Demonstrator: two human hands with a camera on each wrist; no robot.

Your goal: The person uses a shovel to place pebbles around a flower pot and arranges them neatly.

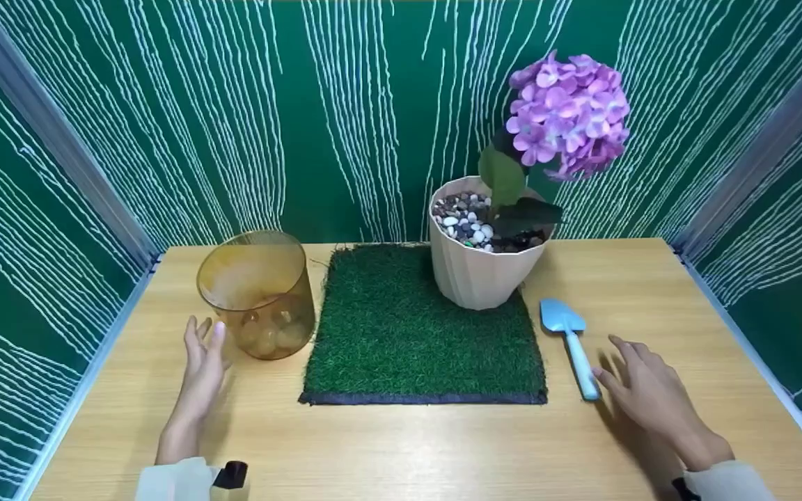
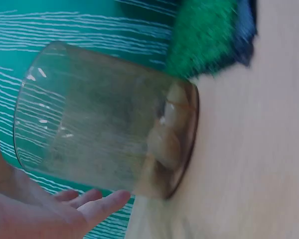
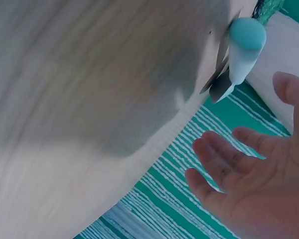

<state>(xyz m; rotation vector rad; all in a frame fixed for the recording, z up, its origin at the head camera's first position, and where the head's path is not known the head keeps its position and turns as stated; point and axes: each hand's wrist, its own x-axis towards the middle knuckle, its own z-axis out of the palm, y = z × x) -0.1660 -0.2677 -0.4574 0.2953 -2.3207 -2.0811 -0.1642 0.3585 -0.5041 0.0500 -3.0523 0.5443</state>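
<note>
On the left of the table stands an amber see-through container, with several rounded stones at its bottom. My left hand is beside its left front, fingers spread and holding nothing. In the left wrist view the fingers come close along the container's side. Over on the right, a light blue hand trowel lies with its blade pointing away. My right hand hovers just right of its handle, palm down, fingers loosely extended and gripping nothing; the right wrist view shows the handle end beyond the fingers.
A square of artificial grass covers the table's middle. On its back right corner stands a ribbed pale pot with pebbles and a purple hydrangea. Green walls with white streaks enclose the back and sides.
</note>
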